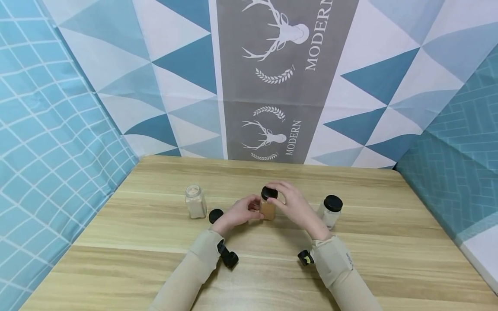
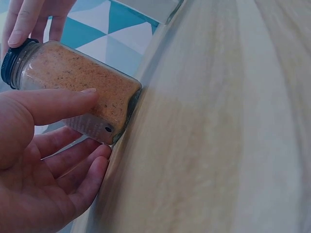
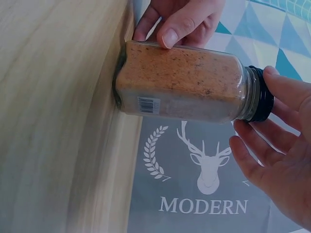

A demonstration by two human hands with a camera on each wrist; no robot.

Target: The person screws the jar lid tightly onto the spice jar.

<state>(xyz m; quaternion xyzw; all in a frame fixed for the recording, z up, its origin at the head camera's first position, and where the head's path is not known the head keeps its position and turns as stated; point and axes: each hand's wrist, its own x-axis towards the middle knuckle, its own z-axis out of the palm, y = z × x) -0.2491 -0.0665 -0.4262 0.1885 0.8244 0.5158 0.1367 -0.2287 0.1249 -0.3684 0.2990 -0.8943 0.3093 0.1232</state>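
A glass jar of orange-brown seasoning [image 1: 267, 210] stands upright on the table, its black lid [image 1: 269, 193] on top. The left hand [image 1: 243, 210] holds the jar's body, thumb on one side and fingers round the other, as the left wrist view shows of the jar [image 2: 85, 85] and hand [image 2: 43, 160]. On the lid [image 3: 262, 94], the right hand [image 3: 284, 131] has its thumb and fingertips at the rim. From the head view, the right hand [image 1: 293, 205] reaches over from the right.
An open jar of pale contents [image 1: 196, 205] stands at the left, with a loose black lid [image 1: 215, 215] beside the left wrist. Right of the right hand is another jar [image 1: 329, 214] with a black lid on. Patterned cloth [image 1: 186, 86] hangs behind the wooden table [image 1: 136, 242].
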